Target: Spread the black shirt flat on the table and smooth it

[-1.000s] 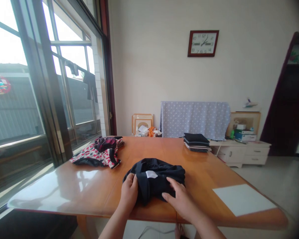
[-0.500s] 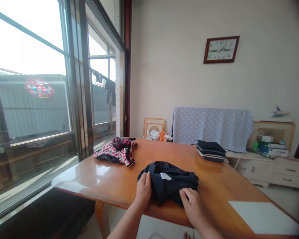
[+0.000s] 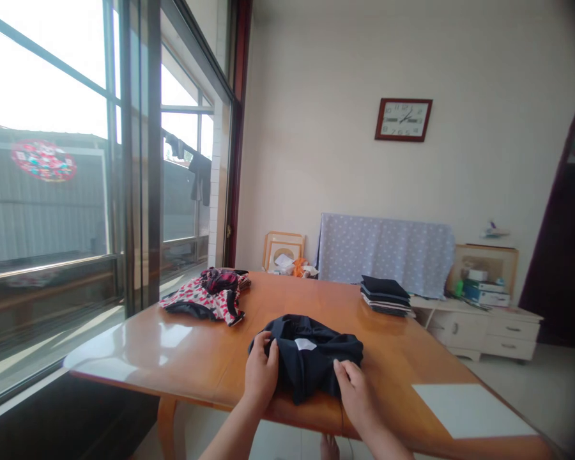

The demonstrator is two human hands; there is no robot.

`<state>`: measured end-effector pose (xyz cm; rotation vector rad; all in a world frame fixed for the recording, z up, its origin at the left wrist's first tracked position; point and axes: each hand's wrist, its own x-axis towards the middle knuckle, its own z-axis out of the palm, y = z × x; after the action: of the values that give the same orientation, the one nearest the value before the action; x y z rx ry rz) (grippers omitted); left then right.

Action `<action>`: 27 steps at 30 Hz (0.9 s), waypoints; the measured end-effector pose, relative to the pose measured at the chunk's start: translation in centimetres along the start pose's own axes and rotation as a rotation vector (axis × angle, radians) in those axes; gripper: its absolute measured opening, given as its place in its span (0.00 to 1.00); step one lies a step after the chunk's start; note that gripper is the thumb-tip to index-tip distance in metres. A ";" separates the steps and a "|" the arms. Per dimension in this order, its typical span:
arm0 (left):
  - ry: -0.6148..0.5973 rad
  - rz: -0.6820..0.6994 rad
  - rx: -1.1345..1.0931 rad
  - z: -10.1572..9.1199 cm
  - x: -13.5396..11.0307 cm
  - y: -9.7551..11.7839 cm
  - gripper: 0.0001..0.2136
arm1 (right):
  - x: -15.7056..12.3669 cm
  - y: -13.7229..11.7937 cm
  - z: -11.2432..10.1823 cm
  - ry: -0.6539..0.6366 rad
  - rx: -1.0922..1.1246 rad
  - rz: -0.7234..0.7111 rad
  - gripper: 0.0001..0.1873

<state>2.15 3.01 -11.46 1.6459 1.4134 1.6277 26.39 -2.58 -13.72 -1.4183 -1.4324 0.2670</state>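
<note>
While the head view has swung slightly since a second ago, the change that counts is at the hands: the right hand (image 3: 357, 396) has drawn in its spread fingers and now pinches the near edge of the bunched black garment (image 3: 306, 354). The left hand (image 3: 261, 370) curls over that garment's left edge. The hands are apart, with the cloth between them, and each is clamped on its own stretch, so the garment is gripped at two points instead of being pressed flat. It lies near the front edge of the wooden table (image 3: 412, 358), with a white label (image 3: 305, 344) showing on top.

Also in the head view, a crumpled red-and-white patterned garment (image 3: 196, 303) lies well to the left of the black garment. A stack of folded dark clothes (image 3: 386, 296) sits beyond it to the right, and a white sheet (image 3: 472, 409) lies to its right near the table edge. Farther back than the black garment, a polka-dot cloth (image 3: 386, 252) hangs below a wall clock (image 3: 403, 119).
</note>
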 end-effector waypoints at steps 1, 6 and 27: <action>0.018 0.025 0.021 0.0 -0.2 0.2 0.18 | 0.0 -0.1 -0.1 -0.001 0.020 0.019 0.28; 0.010 0.346 0.279 -0.5 -2.8 2.5 0.24 | 0.1 -1.1 -0.9 -0.020 0.147 0.155 0.27; -0.260 0.105 -0.043 -0.2 -3.5 6.7 0.16 | 0.9 -5.6 -3.3 0.002 0.099 0.012 0.24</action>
<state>5.08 -2.65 -7.43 1.8563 1.1736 1.4244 25.82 -4.96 -7.57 -1.3468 -1.3911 0.3397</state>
